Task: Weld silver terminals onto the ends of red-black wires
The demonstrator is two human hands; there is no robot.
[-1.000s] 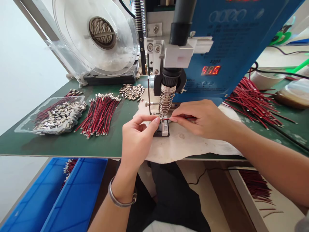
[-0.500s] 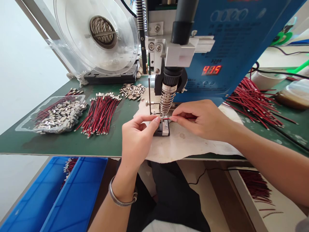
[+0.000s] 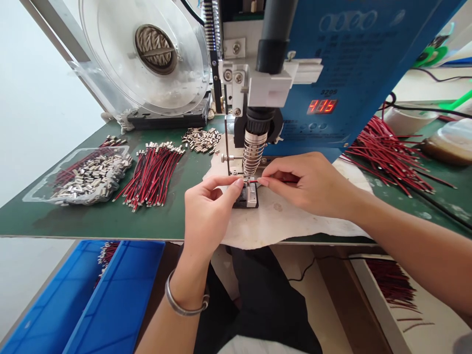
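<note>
Wire (image 3: 253, 182) is apparently being aligned under the machine nozzle (image 3: 253, 153), right hand (image 3: 306, 182) pinching it from three o'clock, left hand (image 3: 210, 211) pinching something indistinct from nine, steadiness seemingly needed.

My two bare forearms reached forward from separate sides. My left forearm (image 3: 167, 329) rose steeply from the bottom edge to the wrist (image 3: 193, 268); above it my left hand (image 3: 208, 211) turned its thumb (image 3: 233, 191) and index finger (image 3: 215, 183) rightward, their tips pinched together, the other fingers curled behind. My right forearm (image 3: 413, 246) slanted in from the right edge, and my right hand (image 3: 313, 184) pointed left, its thumb tucked below the index finger in a pinch. The two pinches faced each other, near but apart.
</note>
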